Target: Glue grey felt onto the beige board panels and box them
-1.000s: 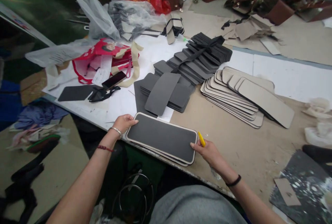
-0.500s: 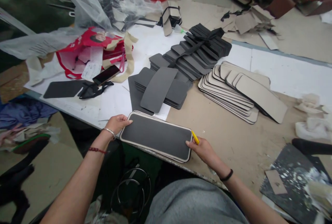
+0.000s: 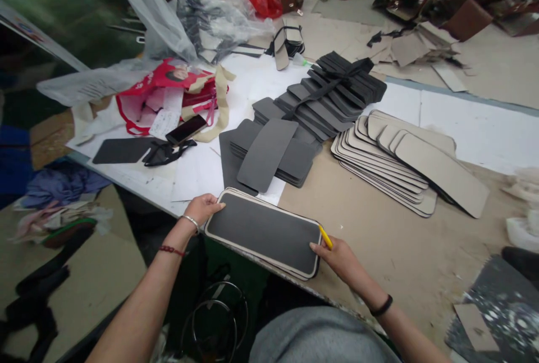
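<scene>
Centrally, the left hand is gripping the left short end of the dark panel, thumb lying on its top face, while the right hand is clenching a yellow tool and touching the panel's right end with its fingertips. The dark panel, pale-rimmed and round-cornered, is lying flat between the two hands, topping a thin stack of like pieces at the near edge of the table. Just beyond it, a pile of grey panels is resting, one piece lying crosswise on top. Farther right, a fanned stack of beige boards is sitting well apart from the hands; behind it, a tied bundle of black pieces is lying. A phone is lying far left, near a red bag.
</scene>
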Tool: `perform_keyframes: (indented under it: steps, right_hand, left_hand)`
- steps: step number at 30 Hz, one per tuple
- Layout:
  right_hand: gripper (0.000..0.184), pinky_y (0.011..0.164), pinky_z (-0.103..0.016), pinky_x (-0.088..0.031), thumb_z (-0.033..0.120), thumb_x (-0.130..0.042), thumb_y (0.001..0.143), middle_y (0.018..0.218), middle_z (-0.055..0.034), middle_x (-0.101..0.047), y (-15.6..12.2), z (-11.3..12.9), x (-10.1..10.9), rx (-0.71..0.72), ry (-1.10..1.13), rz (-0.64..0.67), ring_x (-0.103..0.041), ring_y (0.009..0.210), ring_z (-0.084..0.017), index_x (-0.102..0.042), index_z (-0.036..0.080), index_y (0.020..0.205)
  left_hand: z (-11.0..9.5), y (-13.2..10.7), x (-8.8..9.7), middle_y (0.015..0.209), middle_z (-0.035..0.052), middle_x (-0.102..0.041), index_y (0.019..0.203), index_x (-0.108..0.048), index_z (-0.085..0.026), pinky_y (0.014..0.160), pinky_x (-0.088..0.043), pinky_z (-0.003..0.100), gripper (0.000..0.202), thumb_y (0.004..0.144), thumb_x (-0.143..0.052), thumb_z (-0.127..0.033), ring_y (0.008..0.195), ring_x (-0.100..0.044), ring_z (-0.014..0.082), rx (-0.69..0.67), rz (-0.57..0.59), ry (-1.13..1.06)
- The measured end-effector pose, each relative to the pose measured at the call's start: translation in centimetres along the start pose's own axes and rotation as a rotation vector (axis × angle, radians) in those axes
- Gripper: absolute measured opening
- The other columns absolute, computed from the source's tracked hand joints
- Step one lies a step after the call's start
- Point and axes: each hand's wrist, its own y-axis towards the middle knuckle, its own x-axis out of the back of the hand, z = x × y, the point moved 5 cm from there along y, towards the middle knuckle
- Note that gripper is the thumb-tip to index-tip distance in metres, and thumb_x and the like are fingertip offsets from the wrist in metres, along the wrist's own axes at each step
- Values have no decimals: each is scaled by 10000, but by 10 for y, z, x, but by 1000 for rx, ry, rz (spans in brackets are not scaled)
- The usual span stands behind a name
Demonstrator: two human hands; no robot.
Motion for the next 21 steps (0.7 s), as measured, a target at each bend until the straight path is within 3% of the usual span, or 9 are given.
perform_keyframes:
  steps: [17,21]
  right_hand:
    - [329,475,-236,-303,491,-501,625,445,38,-422,7,-9,-4,14,-99,-23,-392,463,-112,-368,215,505]
    - [293,499,-236,-316,458,-497,676,506,2,-523,3,-3,1,-4,-217,10,-472,501,-135,-422,205,548]
  left_hand:
    - [11,6,-2,486,-59,-446,545,-444,-185,518,-328,233,280,520,-602,-415,506,-422,107,-21,-21,115]
    - [-1,-1,9,575,-24,-507,680,-502,-187,571,-364,262,203,593,-594,-345,588,-503,156,-20,-110,390]
